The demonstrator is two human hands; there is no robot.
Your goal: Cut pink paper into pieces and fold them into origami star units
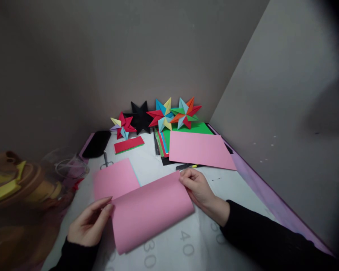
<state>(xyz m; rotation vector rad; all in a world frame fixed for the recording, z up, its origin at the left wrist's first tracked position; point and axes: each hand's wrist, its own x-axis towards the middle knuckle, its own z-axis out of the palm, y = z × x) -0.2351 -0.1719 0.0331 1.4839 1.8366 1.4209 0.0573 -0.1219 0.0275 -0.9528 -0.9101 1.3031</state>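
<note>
A sheet of pink paper (154,210), bent over toward me in a rounded curve, is held just above the table by both hands. My left hand (92,222) pinches its upper left corner between thumb and fingers. At the upper right corner, my right hand (196,184) grips the paper with curled fingers. Behind it lies a smaller pink sheet (117,175), partly covered, with a thin blue edge showing at its right side. Another pink sheet (200,148) rests on a stack of coloured paper (202,128) farther back to the right.
Folded paper stars (164,114) lean against the back wall. Red paper strips (129,144), scissors (106,161), a black phone-like object (96,144) and a cutter knife (186,166) lie on the white table cover (183,222). A blurred brown and yellow container (17,180) stands at left.
</note>
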